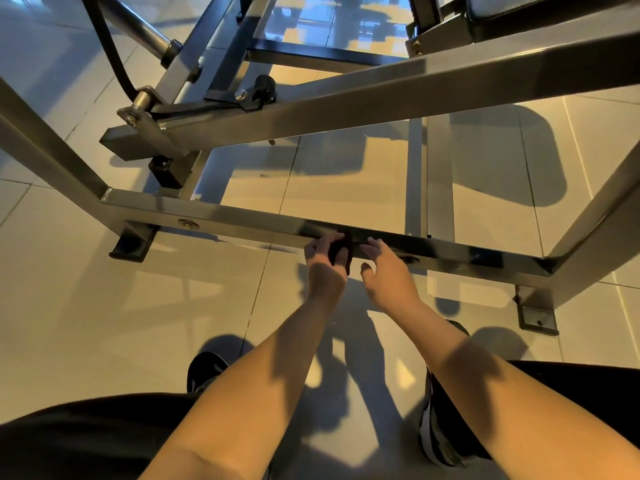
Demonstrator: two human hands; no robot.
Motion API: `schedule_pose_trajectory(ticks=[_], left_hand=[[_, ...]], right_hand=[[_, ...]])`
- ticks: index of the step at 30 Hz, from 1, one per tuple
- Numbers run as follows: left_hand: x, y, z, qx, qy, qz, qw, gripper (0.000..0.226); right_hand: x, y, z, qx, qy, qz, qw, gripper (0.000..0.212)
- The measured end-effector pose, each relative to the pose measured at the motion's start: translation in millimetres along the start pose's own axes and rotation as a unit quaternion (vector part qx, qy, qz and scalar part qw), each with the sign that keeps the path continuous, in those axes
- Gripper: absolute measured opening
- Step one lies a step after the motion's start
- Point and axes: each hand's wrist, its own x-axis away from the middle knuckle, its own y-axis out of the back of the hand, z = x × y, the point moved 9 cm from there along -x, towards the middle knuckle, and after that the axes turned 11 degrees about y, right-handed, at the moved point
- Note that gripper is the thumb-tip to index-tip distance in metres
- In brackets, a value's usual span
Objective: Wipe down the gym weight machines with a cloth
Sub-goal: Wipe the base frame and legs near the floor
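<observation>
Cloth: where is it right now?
Head view, near centre: the dark cloth is bunched in the left hand, against the near low frame bar about mid-length, with the right hand just to its right.

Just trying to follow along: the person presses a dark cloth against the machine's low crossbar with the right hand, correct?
Not quite: the head view shows the dark cloth gripped in the left hand, not the right, against the low crossbar. The right hand is open beside it, holding nothing.
</observation>
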Motion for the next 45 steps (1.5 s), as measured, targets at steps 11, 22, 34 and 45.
schedule_pose_trajectory(ticks=[11,22,34,45], left_hand=[[-15.8,34.3,38.8,0.077,0.072,-0.12,0.987,0.03],[-24.6,27.2,48.6,0.076,0.11,-0.122,0.983,0.027],[-12.6,-21.3,47.6,0.064,0.139,-0.093,0.984,0.018],[10.0,-44.0,42.1,0.154,0.222,-0.086,0.959,0.021]], right_hand=[[4.6,-4.2,-8.7,-0.021,0.018,0.001,1.0,0.047],[4.8,5.3,-29.4,-0.041,0.001,-0.018,0.999,0.051],[14.0,10.9,-39.8,-0.057,0.022,-0.023,0.998,0.048],[17.8,12.6,-38.7,-0.078,0.031,-0.022,0.996,0.047]])
